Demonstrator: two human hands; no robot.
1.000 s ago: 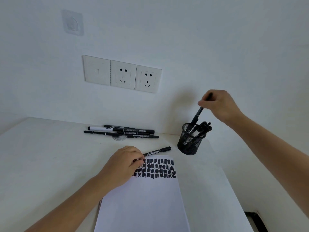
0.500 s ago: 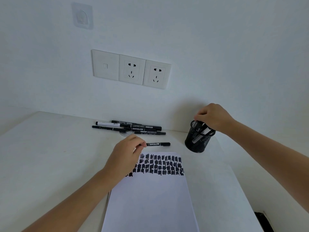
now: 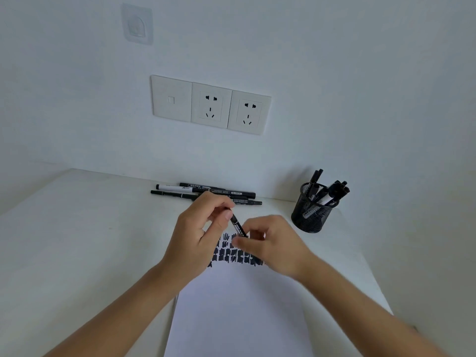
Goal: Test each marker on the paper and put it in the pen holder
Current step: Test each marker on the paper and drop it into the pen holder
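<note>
Both hands meet over the far end of the paper [image 3: 239, 318], holding one black marker [image 3: 238, 226] tilted between them, off the sheet. The left hand [image 3: 203, 233] has its grip closed, thumb and fingertips pinching the marker's upper end. The right hand [image 3: 273, 243] is motion-blurred, its grip curled round the lower end; I can't tell whether the cap is on or off.

Rows of black ink swatches [image 3: 231, 256] sit just under the hands, along the paper's far edge. From there the sheet runs toward 6 o'clock and out of the bottom of the view, its left edge beside the left forearm.

From the hands, the pen holder [image 3: 311, 215], black mesh, stands upright at 2 o'clock, apart from the paper and close to the desk's far right corner and the wall. The markers in the holder [image 3: 334, 191] lean out toward the right.

At 12 o'clock, loose markers [image 3: 206, 193] lie flat in a bunch along the wall, just beyond the left hand's knuckles.

A wide stretch of white desk [image 3: 77, 240] shows at 9 o'clock, between the paper and the desk's left edge. The desk's right edge slants from the holder down to 4 o'clock, and the right forearm crosses over it.

On the wall above are wall sockets [image 3: 211, 105], with a clear adhesive hook [image 3: 136, 24] higher up at 11 o'clock.
</note>
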